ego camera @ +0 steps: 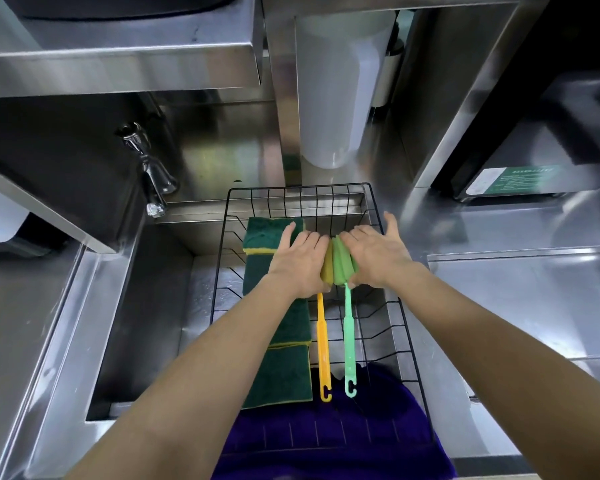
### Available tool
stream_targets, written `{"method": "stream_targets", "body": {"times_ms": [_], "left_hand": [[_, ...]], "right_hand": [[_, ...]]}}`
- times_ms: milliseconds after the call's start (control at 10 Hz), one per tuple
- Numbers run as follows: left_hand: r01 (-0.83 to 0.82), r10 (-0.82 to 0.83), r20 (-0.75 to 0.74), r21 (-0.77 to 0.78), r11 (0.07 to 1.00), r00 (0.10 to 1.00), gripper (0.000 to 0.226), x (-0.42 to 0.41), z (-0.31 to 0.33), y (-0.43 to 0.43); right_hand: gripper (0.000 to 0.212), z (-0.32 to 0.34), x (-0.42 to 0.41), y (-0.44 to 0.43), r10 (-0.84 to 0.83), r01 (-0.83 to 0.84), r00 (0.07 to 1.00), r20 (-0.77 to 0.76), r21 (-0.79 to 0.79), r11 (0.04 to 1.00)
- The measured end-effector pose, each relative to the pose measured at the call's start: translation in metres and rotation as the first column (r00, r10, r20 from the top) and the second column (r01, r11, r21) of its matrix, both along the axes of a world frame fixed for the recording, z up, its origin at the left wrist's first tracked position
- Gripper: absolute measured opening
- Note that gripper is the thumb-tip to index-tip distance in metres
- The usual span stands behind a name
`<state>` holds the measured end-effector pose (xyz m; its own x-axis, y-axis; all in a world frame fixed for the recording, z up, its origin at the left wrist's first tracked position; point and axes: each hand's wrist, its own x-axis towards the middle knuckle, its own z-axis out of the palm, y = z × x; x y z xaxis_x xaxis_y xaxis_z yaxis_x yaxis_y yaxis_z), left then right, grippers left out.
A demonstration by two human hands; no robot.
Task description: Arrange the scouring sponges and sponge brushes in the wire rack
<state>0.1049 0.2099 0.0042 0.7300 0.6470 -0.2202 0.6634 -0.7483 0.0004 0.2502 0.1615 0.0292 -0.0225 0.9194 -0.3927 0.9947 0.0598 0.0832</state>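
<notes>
A black wire rack (pixel 409 337) sits across a steel sink. Several dark green scouring sponges (pixel 284 372) with yellow edges lie in a row along the rack's left side. Two sponge brushes lie side by side in the middle, handles toward me: an orange-handled one (pixel 323 344) and a green-handled one (pixel 349 341). My left hand (pixel 300 261) rests flat on the orange brush's yellow sponge head and the sponges. My right hand (pixel 374 254) presses against the green sponge head (pixel 342 263) from the right. The two heads are squeezed together between my hands.
A chrome tap (pixel 151 178) hangs over the sink's (pixel 160 306) far left corner. A white plastic container (pixel 340 88) stands behind the rack. A dark appliance with a green label (pixel 513 178) stands at the right on the steel counter. Purple cloth (pixel 326 441) lies under the rack's near end.
</notes>
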Motion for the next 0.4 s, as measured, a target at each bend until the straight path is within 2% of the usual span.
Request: {"method": "stream_targets", "body": {"times_ms": [200,300,400], "left_hand": [[0.008,-0.008,-0.007,-0.019,1.0,1.0,0.1,-0.001,0.004,-0.002],[0.017,-0.014,0.052,-0.045,0.999,0.999,0.101,-0.007,0.016,0.002],[0.033,-0.037,0.202,0.023,0.999,0.979,0.085,-0.015,0.039,-0.001]], "right_hand": [[0.091,0.002,0.0,-0.002,-0.008,0.008,1.0,0.001,0.016,1.0],[0.096,0.008,0.002,-0.004,0.001,-0.001,1.0,-0.027,0.021,1.0],[0.091,0.026,0.005,-0.008,-0.063,0.075,0.987,-0.147,0.073,0.995]]}}
